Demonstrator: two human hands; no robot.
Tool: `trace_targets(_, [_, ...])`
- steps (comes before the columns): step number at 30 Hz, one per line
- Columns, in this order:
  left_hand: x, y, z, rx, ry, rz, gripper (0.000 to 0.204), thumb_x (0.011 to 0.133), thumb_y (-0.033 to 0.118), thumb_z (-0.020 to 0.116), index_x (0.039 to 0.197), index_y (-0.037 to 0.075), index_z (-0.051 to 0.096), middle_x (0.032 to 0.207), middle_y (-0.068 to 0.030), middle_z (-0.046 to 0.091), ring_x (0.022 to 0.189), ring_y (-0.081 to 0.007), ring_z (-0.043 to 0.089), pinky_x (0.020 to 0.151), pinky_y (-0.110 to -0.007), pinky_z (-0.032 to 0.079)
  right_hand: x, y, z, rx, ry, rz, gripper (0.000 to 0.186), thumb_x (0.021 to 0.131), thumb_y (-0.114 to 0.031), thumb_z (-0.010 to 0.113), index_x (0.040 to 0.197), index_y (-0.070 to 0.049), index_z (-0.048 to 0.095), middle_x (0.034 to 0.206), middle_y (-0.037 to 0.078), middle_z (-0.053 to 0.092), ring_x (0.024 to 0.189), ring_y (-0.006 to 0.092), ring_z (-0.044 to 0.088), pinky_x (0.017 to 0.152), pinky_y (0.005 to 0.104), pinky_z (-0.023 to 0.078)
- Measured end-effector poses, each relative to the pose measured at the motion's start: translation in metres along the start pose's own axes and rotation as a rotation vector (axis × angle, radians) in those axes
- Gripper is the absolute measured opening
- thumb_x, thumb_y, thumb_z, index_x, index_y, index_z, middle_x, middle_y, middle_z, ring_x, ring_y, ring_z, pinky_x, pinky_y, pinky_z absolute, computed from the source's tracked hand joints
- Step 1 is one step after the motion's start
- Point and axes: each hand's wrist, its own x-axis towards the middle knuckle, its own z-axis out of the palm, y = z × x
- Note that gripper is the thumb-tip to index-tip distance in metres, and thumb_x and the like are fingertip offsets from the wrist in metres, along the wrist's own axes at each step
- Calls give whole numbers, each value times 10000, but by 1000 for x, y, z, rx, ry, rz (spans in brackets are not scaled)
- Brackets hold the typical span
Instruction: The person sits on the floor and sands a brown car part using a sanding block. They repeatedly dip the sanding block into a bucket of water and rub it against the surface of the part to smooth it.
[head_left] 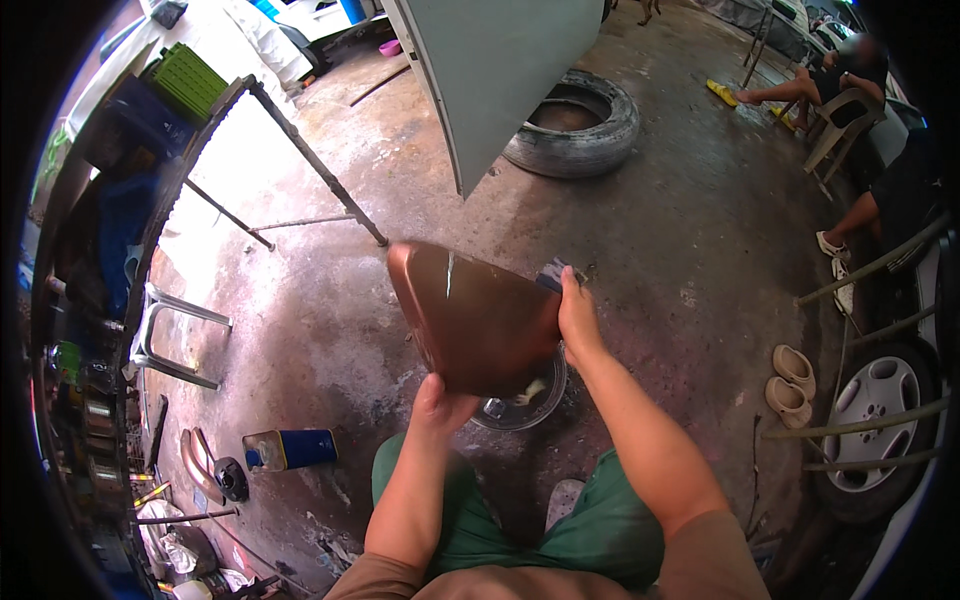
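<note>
I hold a copper-brown painted, curved panel (470,320) above the floor, a pale streak near its top. My left hand (440,398) grips its lower left edge, fingers hidden underneath. My right hand (576,322) grips its right end, next to a small dark grey object (550,275) at the upper corner; whether I hold that too I cannot tell. Below the panel sits a round shallow basin (510,420), partly hidden.
A large tire (570,150) lies ahead beside a grey panel (500,60). Left are a metal shelf rack (310,160), grey stool (180,360) and blue can (305,448). Right are clogs (790,385), a wheel (875,410) and two seated people (830,85), (870,210).
</note>
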Motion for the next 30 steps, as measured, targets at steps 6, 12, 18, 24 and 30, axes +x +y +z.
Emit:
trace_targets(6, [-4, 12, 12, -80, 128, -4, 938, 856, 751, 596, 1497, 83, 444, 1507, -121, 483, 1410, -316, 423, 1177, -506, 321, 3, -27, -17, -39, 21, -223, 585, 1055, -456, 462, 1208, 86, 620, 1207, 185, 657, 1081, 248, 606, 965, 372, 456])
trace_targets(12, [5, 23, 13, -290, 87, -89, 930, 876, 795, 504, 1464, 75, 482, 1472, -138, 517, 1358, -310, 481, 1115, -493, 402, 13, -44, -34, -330, 67, -347, 637, 1031, -496, 464, 1047, 104, 677, 1024, 253, 711, 995, 329, 658, 897, 398, 470])
trace_targets(18, [1, 13, 1, -376, -67, -230, 981, 886, 809, 446, 1485, 33, 433, 1473, -170, 517, 1318, -349, 541, 1061, -517, 475, 7, -55, -41, -313, 50, -386, 633, 1024, -513, 466, 1049, 80, 686, 1038, 247, 717, 1005, 343, 664, 905, 399, 470])
trace_targets(24, [2, 7, 10, -397, -176, -181, 921, 909, 734, 508, 1487, 22, 426, 1480, -177, 505, 1364, -337, 495, 1104, -518, 435, 12, -58, -49, -227, -31, -354, 572, 1038, -473, 485, 1158, 49, 685, 1129, 201, 714, 1088, 304, 650, 969, 380, 455])
trace_targets(30, [-1, 13, 17, -160, -55, -252, 809, 798, 288, 814, 1453, -29, 459, 1382, -160, 577, 1250, -276, 565, 1071, -424, 444, 21, -54, -56, -216, -92, -407, 553, 1039, -461, 492, 1178, 42, 672, 1142, 160, 708, 1094, 267, 637, 977, 359, 446])
